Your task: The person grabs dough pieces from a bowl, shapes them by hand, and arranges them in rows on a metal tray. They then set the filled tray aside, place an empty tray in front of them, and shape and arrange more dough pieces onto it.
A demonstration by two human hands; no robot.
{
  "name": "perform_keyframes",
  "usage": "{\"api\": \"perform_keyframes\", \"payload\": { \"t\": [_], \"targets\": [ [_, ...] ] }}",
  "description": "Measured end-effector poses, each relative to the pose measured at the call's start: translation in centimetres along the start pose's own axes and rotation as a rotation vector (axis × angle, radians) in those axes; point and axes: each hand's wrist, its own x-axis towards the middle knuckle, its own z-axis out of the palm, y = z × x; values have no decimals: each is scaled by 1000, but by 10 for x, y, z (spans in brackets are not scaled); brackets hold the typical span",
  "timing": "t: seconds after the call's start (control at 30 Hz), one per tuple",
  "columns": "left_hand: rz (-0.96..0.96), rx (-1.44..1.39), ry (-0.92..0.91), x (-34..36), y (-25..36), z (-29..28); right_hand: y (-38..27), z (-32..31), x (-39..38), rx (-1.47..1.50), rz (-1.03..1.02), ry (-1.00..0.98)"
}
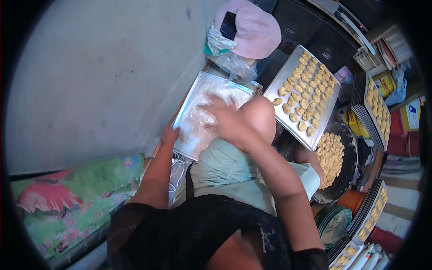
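Observation:
A metal baking tray [191, 119] dusted with white flour lies in front of me, tilted at an angle beside the wall. My left hand [170, 134] grips its left edge, partly hidden by the rim. Over the floured surface is my right hand [221, 118], fingers spread and smeared by motion, with nothing held in it. Whether the palm touches the flour I cannot make out. To the right, a second metal tray [307, 143] bears rows of small pale-yellow dough pieces [306, 90]. A black round pan [351, 155] beside my leg holds a heap of similar pieces [330, 157].
Stacked trays with dough pieces [378, 108] stand at the far right, more [373, 216] at the lower right. A pink hat [256, 29] and a dark phone [228, 24] sit beyond the floured tray. Floral cushioning [81, 198] lies at left; black speakers [297, 27] stand behind.

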Motion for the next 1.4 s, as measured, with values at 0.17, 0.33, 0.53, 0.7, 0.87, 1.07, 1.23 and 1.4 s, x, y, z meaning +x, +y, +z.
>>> {"api": "perform_keyframes", "payload": {
  "t": [0.17,0.33,0.53,0.7,0.87,1.07,1.23,1.4],
  "targets": [
    [69,270,60,-18,-83,27,-13,44,21,-65,-51,-137],
    [114,68,-66,-40,-54,-23,17,42,24,172,54,84],
    [226,-472,88,-78,0,-104,16,42,19,287,52,60],
    [420,-293,232,-147,63,-234,11,32,13,516,-37,279],
    [555,-253,470,-192,86,-339,18,1,-15,686,4,679],
    [650,-727,519,-163,162,-360,89,-20,-24,531,348,890],
    [773,-969,533,-142,264,-341,130,-69,-74,1157,447,812],
    [815,-623,419,-132,336,-362,145,-60,-80,939,465,431]
  ]
}}
